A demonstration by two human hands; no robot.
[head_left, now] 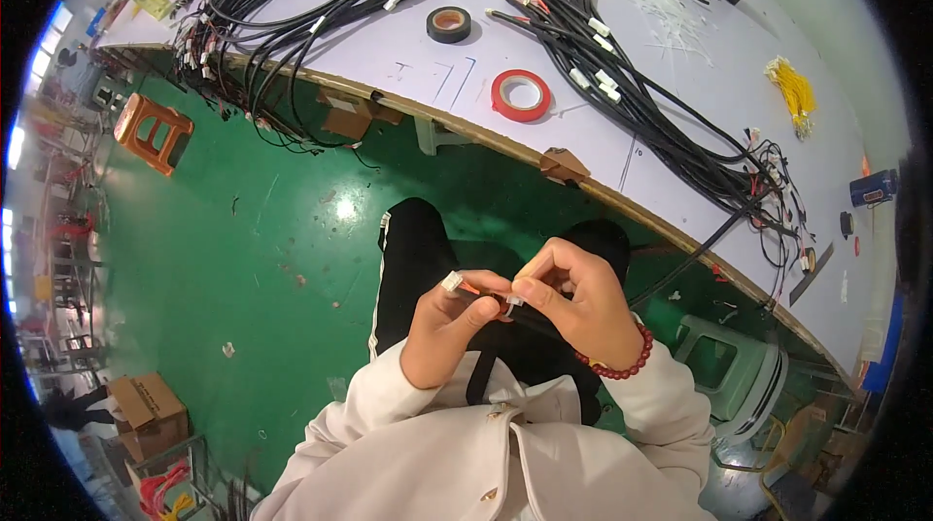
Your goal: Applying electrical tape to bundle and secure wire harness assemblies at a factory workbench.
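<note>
Cable end: a black cable's end, with short red-orange wires (pixel 473 289) and a white connector (pixel 452 281), is held above the lap, well apart from the table (pixel 719 93)
Left hand: thumb and fingers (pixel 442 327) grasp the cable end, the connector poking out above the index finger
Right hand: thumb and index fingertip (pixel 573 302) pinch together at a small whitish piece (pixel 513 301) on the cable, perhaps a tie; its exact form is hidden
Possible trouble: a slack left grip could let the cable twist; a hard pull by the right could strain the thin wires or set the piece crooked; the cable's seeming run to the table could tug it
Table: a cable bundle (pixel 622 84), red tape (pixel 521 117) and black tape (pixel 449 36) just left of it, loose white strips (pixel 666 11) beyond
Tags and marks: white tags (pixel 580 78) on the bundle are too small to read; blue strokes (pixel 457 82) mark the tabletop; no brand can be made out
</note>
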